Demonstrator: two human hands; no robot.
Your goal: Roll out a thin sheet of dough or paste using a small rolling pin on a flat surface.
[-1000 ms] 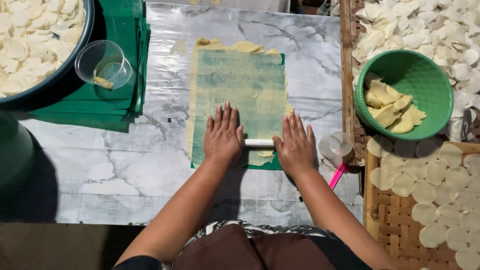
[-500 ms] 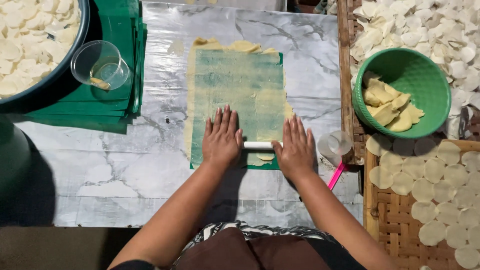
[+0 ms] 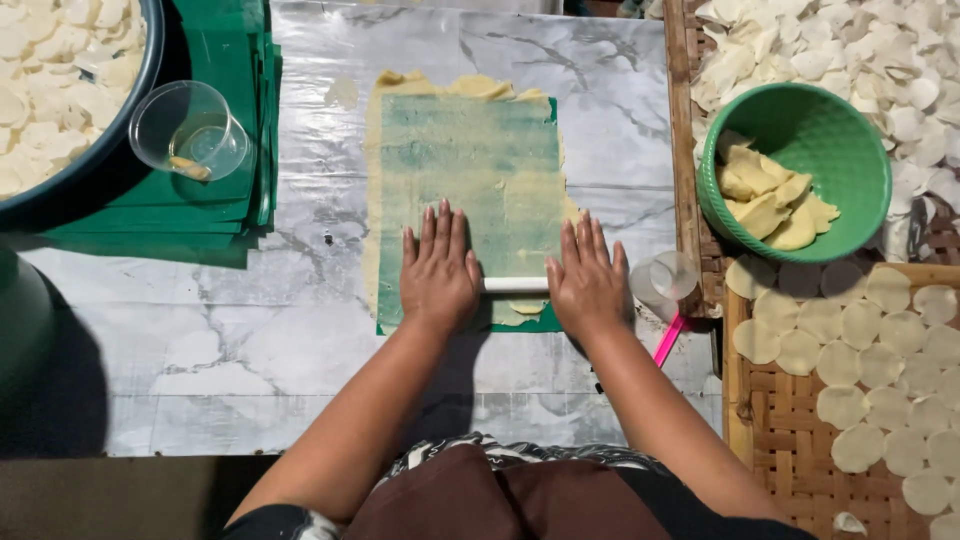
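A thin sheet of yellow dough (image 3: pixel 470 190) lies spread over a green plastic sheet (image 3: pixel 530 322) on the marble table (image 3: pixel 250 340). My left hand (image 3: pixel 437 270) and my right hand (image 3: pixel 587 280) lie flat, palms down, on a white rolling pin (image 3: pixel 514 285) at the sheet's near end. Only the short middle of the pin shows between the hands. The fingers of both hands are stretched out and point away from me.
A green bowl (image 3: pixel 830 130) with dough scraps stands at the right. Round cut dough discs (image 3: pixel 860 350) cover woven trays. A clear cup (image 3: pixel 190 130) sits on stacked green sheets by a dark basin (image 3: pixel 100 150) of discs. A pink-handled round cutter (image 3: pixel 670 290) lies beside my right hand.
Both hands and the rolling pin have stayed near the sheet's near end, shifting only slightly. The dough sheet looks the same.
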